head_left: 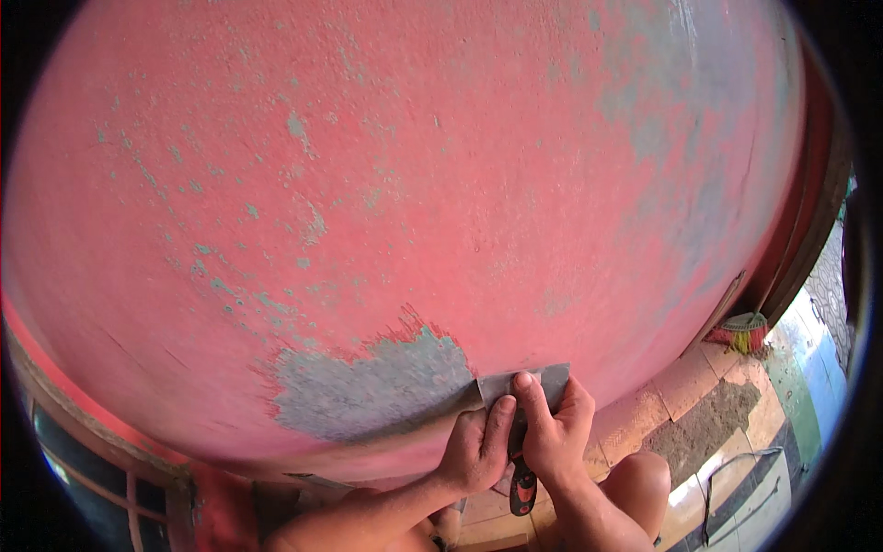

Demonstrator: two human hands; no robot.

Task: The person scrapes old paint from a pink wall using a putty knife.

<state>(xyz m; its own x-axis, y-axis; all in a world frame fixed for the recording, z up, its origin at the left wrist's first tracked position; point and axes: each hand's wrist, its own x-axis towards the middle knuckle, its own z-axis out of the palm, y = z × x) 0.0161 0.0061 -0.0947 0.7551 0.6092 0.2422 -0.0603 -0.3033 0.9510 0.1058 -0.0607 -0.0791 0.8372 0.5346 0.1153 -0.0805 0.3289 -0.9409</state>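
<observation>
1. Has the right hand (556, 428) clamped on a scraper (555, 379), with the thumb pressed on the blade's face and a finger along its right edge.
2. Has the left hand (476, 446) closed on the same scraper at the blade's lower left, with the thumb just beside the right one; cannot tell the lie of the hidden fingers.
3. Points the black-and-red handle (522, 492) downward between the forearms; holds the blade against, or very near, the wall (478, 202), low down and at the right end of a grey patch (377, 386).
4. Done, as far as visible: that one broad patch, ragged and streaked with red along the top; cannot tell whether scraped bare or coated over.
5. Left, by judgement: most of the red surface, speckled with green flecks (202, 267) at left and worn to a blue-grey area (653, 129) at upper right. Seems an early stage.
6. Includes, farther right, a tiled floor (635, 419) with sandy-looking debris (708, 428), and beyond, a broom (740, 333) near the wall's foot.
</observation>
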